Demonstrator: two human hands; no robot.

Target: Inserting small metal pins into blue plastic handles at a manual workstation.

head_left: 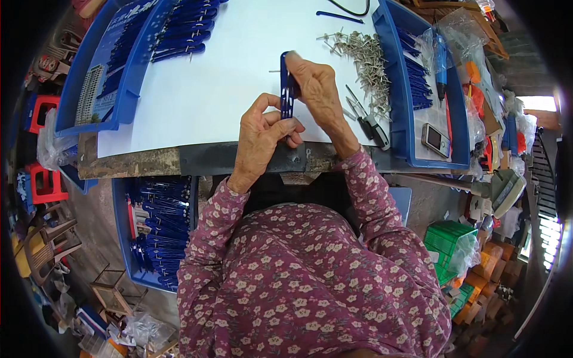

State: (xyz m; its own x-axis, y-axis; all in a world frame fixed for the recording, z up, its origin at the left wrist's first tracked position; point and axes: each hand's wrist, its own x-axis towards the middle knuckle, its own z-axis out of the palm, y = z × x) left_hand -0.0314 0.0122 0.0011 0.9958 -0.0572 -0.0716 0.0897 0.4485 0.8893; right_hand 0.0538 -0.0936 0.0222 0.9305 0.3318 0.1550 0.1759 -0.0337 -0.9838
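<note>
Above the white work surface (pixel 197 89), both my hands hold a slim, dark blue slotted handle-like piece (pixel 287 83) upright. My left hand (pixel 258 136) pinches its lower end between thumb and fingers. Around the upper end, my right hand (pixel 319 88) is closed with the thumb near the tip. A thin silver pin (pixel 274 71) juts out leftward near the top of the piece. Right of my hands lies a heap of loose silver headed pins (pixel 367 59), with a black-handled tool with slim metal blades (pixel 373 128) just nearer to me.
Similar blue pieces (pixel 185 33) lie stacked at the far left. A blue tray (pixel 125 107) stands left; another (pixel 409 140) at right holds blue pieces, a phone (pixel 436 140) and a blue pen-shaped tool (pixel 441 65). Below the table edge, a blue bin (pixel 122 227) holds many more pieces.
</note>
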